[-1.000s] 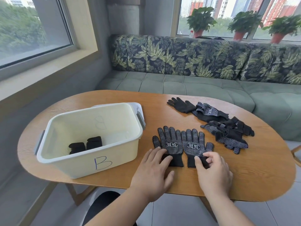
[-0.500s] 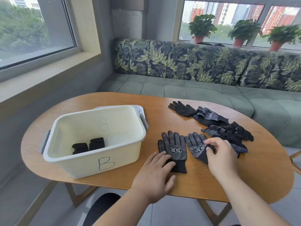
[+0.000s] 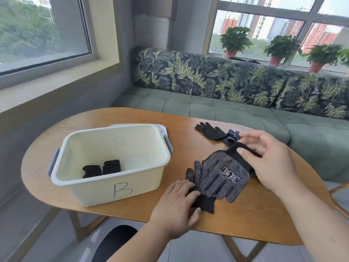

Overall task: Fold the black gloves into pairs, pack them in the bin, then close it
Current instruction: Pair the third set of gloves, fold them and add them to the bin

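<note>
- I see the cream bin (image 3: 94, 193) standing open on the wooden counter (image 3: 255, 220), a blue "B" on its near wall.
- Inside the bin, on its floor toward the near wall, two folded pairs (image 3: 103, 168) of black gloves lie side by side.
- A pale lid (image 3: 162, 129) pokes out at the bin's far right corner; I cannot tell whether it lies under the bin or behind it.
- Just right of the bin, the lower glove (image 3: 204, 202) lies flat, its plain cuff toward the counter's near edge.
- My left hand (image 3: 177, 207) rests on that glove beside the bin's near right corner, its fingers (image 3: 186, 186) straight and pressing down, gripping nothing.
- The dotted glove (image 3: 222, 176) lies over the lower one, its glove-fingers pointing toward the near edge and its cuff lifted away from the bin.
- My right hand (image 3: 272, 163), farther right of the bin, pinches that raised cuff with thumb and fingers (image 3: 243, 154), the remaining ones spread loosely.
- The loose gloves (image 3: 211, 131) sit in a heap to the right of the bin's far corner, partly hidden by my right hand.
</note>
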